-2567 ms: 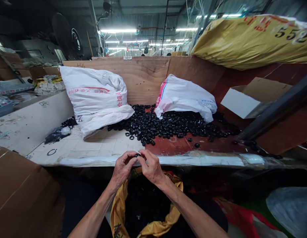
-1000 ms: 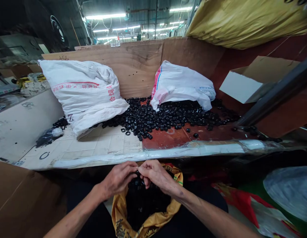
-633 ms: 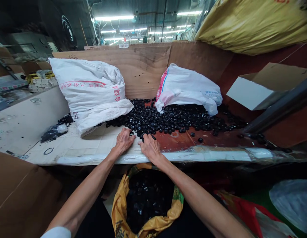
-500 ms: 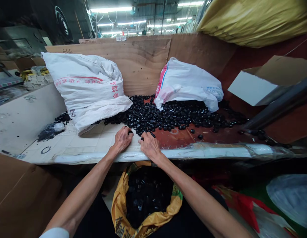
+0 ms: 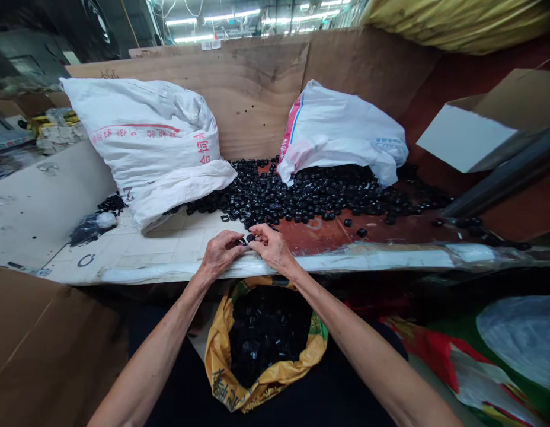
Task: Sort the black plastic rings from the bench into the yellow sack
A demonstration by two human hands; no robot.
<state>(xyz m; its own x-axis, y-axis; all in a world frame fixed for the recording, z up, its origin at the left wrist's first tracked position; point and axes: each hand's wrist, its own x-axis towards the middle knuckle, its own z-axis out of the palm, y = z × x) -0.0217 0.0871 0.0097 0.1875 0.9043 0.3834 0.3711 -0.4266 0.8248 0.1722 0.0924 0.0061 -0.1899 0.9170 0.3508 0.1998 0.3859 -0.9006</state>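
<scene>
- two bare hands meet above the near edge of a littered counter [image 5: 177, 246], fingertips turned inward and almost touching.
- the left hand [image 5: 220, 255] grips a black ring [image 5: 242, 241] between thumb and fingers, at its inner side.
- the right hand [image 5: 274, 249] pinches a small black piece [image 5: 250, 238], just beside the ring and to its right; which way its long axis points cannot be told.
- beyond both hands, spreading off to the right, lies a heap of black parts [image 5: 297, 198], nearer the right hand.
- below, on the person's side, a yellow sack [image 5: 218, 347] gapes open, black parts inside.
</scene>
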